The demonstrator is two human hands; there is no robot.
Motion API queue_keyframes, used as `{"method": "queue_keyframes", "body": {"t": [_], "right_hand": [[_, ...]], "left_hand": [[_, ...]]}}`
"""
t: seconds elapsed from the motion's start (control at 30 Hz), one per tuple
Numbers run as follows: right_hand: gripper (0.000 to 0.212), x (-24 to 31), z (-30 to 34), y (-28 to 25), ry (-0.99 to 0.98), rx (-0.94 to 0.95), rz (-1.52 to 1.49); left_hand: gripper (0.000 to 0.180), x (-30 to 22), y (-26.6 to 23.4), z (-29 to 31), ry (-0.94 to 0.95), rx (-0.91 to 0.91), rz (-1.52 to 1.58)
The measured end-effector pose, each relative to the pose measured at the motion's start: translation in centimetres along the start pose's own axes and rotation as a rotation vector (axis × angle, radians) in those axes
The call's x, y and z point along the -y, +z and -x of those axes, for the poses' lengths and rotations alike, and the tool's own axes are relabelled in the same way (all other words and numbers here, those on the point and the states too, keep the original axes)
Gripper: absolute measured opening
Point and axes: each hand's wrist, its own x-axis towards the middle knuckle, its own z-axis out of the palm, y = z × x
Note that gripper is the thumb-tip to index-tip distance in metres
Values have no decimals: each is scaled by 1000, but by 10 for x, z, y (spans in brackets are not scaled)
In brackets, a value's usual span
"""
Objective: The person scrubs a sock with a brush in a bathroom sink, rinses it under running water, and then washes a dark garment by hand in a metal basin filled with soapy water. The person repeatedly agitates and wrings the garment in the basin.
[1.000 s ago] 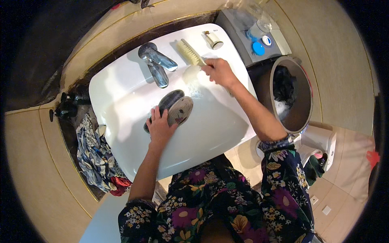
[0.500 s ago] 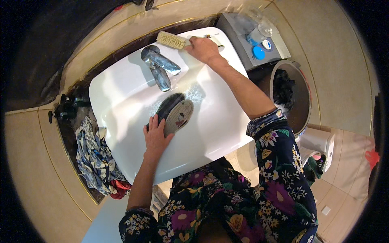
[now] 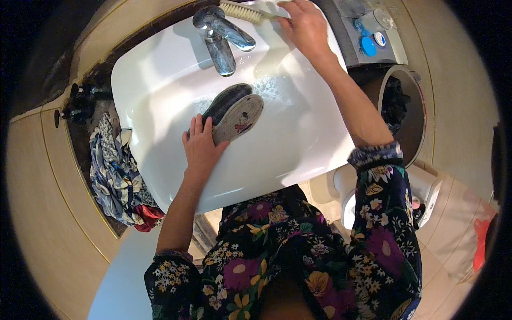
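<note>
A pair of shoe insoles lies in the white sink (image 3: 165, 154). The grey insole (image 3: 242, 120) has a small printed figure and overlaps the dark insole (image 3: 229, 98). My left hand (image 3: 202, 149) grips their near end, fingers on the dark one and thumb by the grey one's edge. At the sink's back right, my right hand (image 3: 306, 26) closes on the handle of a scrub brush (image 3: 242, 12) with pale bristles. Part of that handle is hidden by the fingers. Between the hands stands a chrome faucet (image 3: 221, 56), and suds (image 3: 269, 88) lie beyond the insoles.
Crumpled patterned cloth (image 3: 114, 176) lies left of the sink, below a dark bottle-like object (image 3: 82, 104). On a grey ledge at the right are a clear jar (image 3: 376, 21) and a blue lid (image 3: 368, 46). A bin (image 3: 421, 114) with black contents stands beneath.
The whole view has shifted, so the sink appears higher. The brush has turned from bristles up to bristles sideways in my right hand. My left hand stays on the insoles.
</note>
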Motion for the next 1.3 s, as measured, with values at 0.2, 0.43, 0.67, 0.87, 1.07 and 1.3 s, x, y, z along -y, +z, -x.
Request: {"method": "queue_keyframes", "body": {"t": [0.2,0.43,0.67,0.87,1.07,1.3], "right_hand": [[20,69,116,7,85,650,-256],[29,92,149,36,345,798,-119],[23,94,155,49,655,653,-260],[17,93,145,42,640,887,-272],[20,84,131,39,585,729,-360],[24,113,129,76,561,667,-151]], "left_hand": [[55,0,1,-3,49,-26,-27],[33,-3,3,1,49,-114,-30],[18,1,15,-19,13,-142,-134],[7,-3,15,-14,82,-221,-82],[11,9,-15,-17,-9,-92,229],[38,38,1,-6,220,-157,-103]]}}
